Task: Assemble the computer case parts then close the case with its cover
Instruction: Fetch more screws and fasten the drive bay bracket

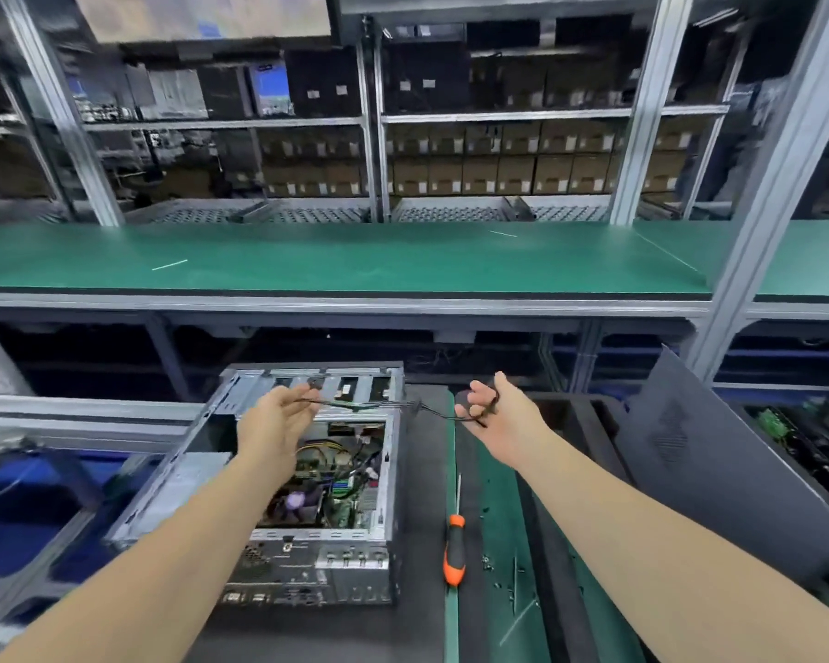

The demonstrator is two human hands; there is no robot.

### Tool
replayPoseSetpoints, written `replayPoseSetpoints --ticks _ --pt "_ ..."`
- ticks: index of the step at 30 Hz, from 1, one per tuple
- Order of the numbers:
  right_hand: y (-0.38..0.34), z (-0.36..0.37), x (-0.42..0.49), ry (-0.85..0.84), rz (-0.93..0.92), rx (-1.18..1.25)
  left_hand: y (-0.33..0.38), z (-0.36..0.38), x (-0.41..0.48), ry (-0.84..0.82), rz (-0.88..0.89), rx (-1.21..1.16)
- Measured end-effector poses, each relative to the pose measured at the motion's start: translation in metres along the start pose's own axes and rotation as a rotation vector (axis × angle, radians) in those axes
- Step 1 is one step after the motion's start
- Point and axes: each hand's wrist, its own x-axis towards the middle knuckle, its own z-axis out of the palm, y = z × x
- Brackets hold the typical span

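An open computer case (164,490) lies on its side on the bench, its motherboard and coloured wires exposed. A thin black cable (379,406) stretches in the air above the case's far end. My left hand (276,418) holds one end of it over the drive bays, fingers loosely curled. To the right of the case, my right hand (494,413) grips the cable's other end, the wire looped round its fingers. The dark grey case cover (719,471) leans tilted at the right.
An orange and black screwdriver (454,547) lies on the dark strip right of the case, with small screws (491,564) scattered on the green mat beside it. A green shelf (336,260) runs across above. Blue bins sit lower left.
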Motion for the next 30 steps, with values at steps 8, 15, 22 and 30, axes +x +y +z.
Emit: replayPoseSetpoints --ticks 8,15,22,30 --pt "0.056 0.042 0.002 0.003 0.032 0.166 0.040 -0.057 0.057 -0.048 -0.063 -0.224" --pt "0.081 0.055 0.027 0.204 -0.014 0.100 0.064 -0.098 0.098 0.078 -0.235 -0.130" --pt "0.087 0.061 0.031 0.321 -0.149 -0.072 0.064 -0.138 0.133 0.137 -0.205 0.193" --pt "0.113 0.091 0.016 0.256 -0.187 -0.694 0.035 -0.106 0.105 -0.155 -0.016 0.775"
